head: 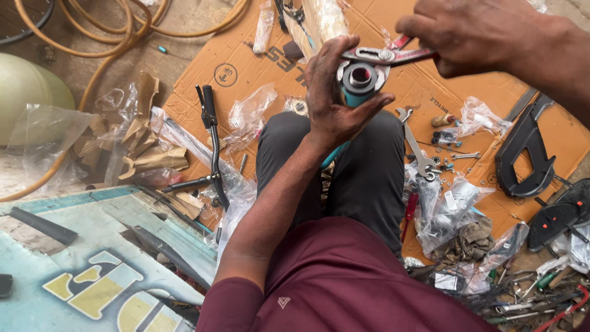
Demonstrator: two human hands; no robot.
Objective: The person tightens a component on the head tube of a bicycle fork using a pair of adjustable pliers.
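Above my lap, my left hand (332, 101) wraps around a teal tube (356, 92) with a metal ring end. My right hand (479, 34) clenches red-handled pliers (384, 55), their jaws at the ring, over the cardboard sheet (246, 67).

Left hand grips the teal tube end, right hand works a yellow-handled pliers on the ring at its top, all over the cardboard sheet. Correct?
Not quite: the head view shows the pliers have red handles, not yellow. The rest holds: the left hand grips the teal tube end, the right hand works the pliers on the ring at its top, over the cardboard sheet.
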